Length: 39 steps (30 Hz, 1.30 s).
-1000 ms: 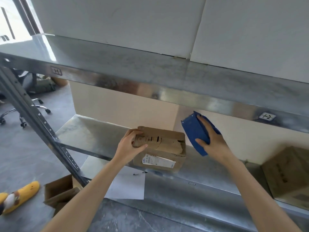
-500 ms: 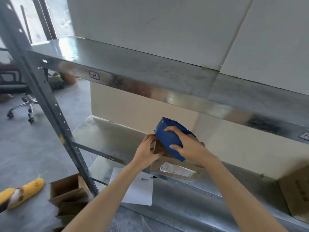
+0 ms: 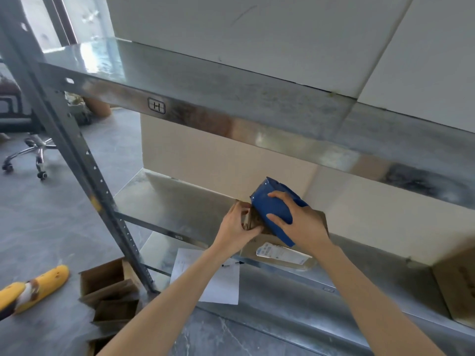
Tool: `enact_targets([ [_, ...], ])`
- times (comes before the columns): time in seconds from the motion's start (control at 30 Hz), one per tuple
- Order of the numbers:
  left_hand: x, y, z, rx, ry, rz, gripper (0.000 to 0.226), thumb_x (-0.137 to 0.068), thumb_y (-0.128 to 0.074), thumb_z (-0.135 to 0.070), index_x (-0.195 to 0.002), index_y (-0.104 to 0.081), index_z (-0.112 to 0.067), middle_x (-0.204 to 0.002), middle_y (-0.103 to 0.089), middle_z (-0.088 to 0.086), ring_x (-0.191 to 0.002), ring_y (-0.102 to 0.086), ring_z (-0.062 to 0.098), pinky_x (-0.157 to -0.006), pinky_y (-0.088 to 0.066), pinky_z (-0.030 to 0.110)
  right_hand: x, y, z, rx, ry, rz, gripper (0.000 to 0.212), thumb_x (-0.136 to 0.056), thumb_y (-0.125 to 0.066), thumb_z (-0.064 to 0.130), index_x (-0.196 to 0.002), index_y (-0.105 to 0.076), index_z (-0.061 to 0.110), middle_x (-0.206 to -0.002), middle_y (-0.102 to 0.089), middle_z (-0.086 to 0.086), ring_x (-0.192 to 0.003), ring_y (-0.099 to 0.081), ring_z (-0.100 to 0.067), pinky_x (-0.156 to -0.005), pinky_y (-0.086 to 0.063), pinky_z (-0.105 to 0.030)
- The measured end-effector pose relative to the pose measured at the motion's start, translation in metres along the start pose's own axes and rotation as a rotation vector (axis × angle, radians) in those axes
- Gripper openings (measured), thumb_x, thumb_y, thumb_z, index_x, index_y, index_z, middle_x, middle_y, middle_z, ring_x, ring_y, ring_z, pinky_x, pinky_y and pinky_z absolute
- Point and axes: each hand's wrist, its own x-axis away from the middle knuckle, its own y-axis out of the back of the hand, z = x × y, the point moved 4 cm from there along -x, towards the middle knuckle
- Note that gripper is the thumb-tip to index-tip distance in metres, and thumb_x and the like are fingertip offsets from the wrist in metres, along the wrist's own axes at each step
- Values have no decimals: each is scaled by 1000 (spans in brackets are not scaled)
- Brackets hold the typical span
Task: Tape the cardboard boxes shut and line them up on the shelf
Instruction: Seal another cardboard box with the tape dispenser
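"Cardboard box [image 3: 282, 253]: state its position and what has changed," the first technician asks.

"The cardboard box rests at the front edge of the middle shelf [image 3: 180, 201], left of that edge's midpoint. One second ago the tape dispenser [image 3: 272, 209] is held in the air to the right of the box, apart from it. It now sits down on the box top at the left end, just beside the left hand [image 3: 236, 227]."

"Hand states?"

"The left hand curls round the left end of the box and pins the flaps there. The right hand [image 3: 300, 224] is clamped over the dispenser body, fingers across its blue shell."

"Meaning for the task?"

"By this reading, taping is at its start: the dispenser is placed at one end of the seam. No tape strip can be seen on the top. Lining up is not yet due."

"Orientation?"

"The long axis of the box runs along the shelf's front edge, left to right. Its labelled long side faces the person. The dispenser slants, upper end toward the back edge and lower end toward the front. A pull along the long axis, toward the right end, appears to be required. A second box [image 3: 457, 278] stands well apart toward the right end, seemingly on the same shelf."
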Motion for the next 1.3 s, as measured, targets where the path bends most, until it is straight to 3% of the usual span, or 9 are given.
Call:
enact_targets([
  [0.13,0,2,1,-8,23,6,59,-69,-75,-46,-120,-56,-24,-115,-61,-10,-109,-58,9,-94,-53,41,0,-1,-5,138,38,-34,51,-97,-35,58,-146,-23,46,-74,-65,-1,-54,-55,-15,-51,-48,-28],
  [0.3,0,4,-2,-71,6,-10,53,-77,-79,-35,-124,-56,-28,-121,-60,-12,-112,-57,6,-99,-50,39,-3,5,-23,-22,70,-4,48,-94,-36,61,-139,-20,55,-84,-68,-2,-61,-59,-21,-61,-55,-36],
  [0.47,3,4,-6,-165,18,-3,57,-79,-77,-42,-130,-55,-26,-129,-57,-8,-116,-55,12,-101,-48,40,2,10,-36,-52,153,102,44,-97,-43,53,-138,-26,54,-80,-61,4,-59,-49,-13,-62,-41,-29],
  [0.63,-1,17,-15,-213,56,33,55,-81,-76,-43,-130,-58,-25,-129,-60,-7,-117,-55,11,-102,-46,36,3,19,-39,-120,244,63,46,-95,-48,54,-138,-31,52,-78,-66,0,-54,-52,-10,-51,-34,-20],
  [0.77,-12,42,-39,-119,34,4,39,-87,-73,-27,-124,-62,-24,-120,-65,-9,-110,-59,6,-101,-47,31,4,30,-37,-159,323,1,51,-88,-47,64,-134,-25,59,-81,-69,3,-54,-53,-9,-50,-36,-14],
  [0.9,-26,60,-63,-62,-41,41,33,-89,-70,-17,-120,-62,-28,-113,-67,-12,-107,-64,6,-97,-50,32,6,33,-33,-215,415,-12,51,-86,-44,72,-133,-25,68,-89,-70,-1,-61,-61,-17,-58,-51,-29],
  [1.13,-33,52,-69,-70,-151,313,43,-87,-58,-17,-129,-61,-16,-125,-67,-4,-117,-62,13,-98,-50,35,16,42,-22,-91,506,-31,54,-88,-42,67,-139,-25,57,-58,-57,2,-45,-45,-15,-51,-47,-29],
  [1.3,-36,44,-64,-2,-174,306,29,-87,-55,8,-110,-68,-4,-104,-72,6,-96,-67,16,-86,-53,33,20,40,-20,-43,521,-47,51,-89,-42,65,-137,-29,54,-51,-52,2,-41,-41,-13,-45,-47,-33],
])
